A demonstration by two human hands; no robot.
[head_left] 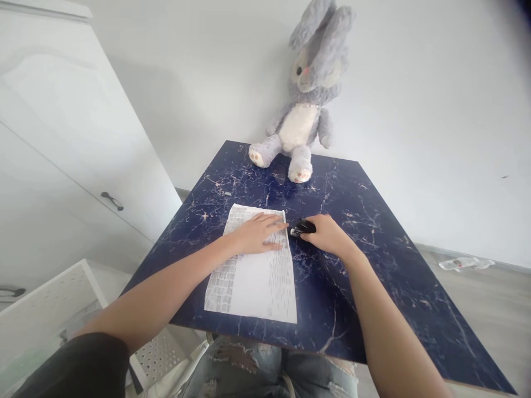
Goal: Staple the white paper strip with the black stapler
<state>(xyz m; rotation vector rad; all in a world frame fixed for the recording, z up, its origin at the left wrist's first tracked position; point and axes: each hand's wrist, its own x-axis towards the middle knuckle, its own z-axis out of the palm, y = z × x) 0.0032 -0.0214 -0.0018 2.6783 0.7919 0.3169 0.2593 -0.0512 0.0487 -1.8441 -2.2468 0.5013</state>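
Sheets of paper (253, 282) with grey markings along both sides lie on the dark blue marbled table (332, 309). My left hand (259, 232) rests flat on their upper part, fingers spread towards the right edge. Just right of that edge, my right hand (327, 233) is closed around a small black stapler (305, 226). Its front end points at the paper, close to my left fingertips. Whether the stapler touches the paper I cannot tell. My right palm hides part of the stapler.
A grey plush rabbit (302, 121) sits at the table's far edge against the white wall. To the left stand a white cabinet (83, 138) and a white perforated basket (53, 298). A clear plastic wrapper (464, 263) lies on the floor at right.
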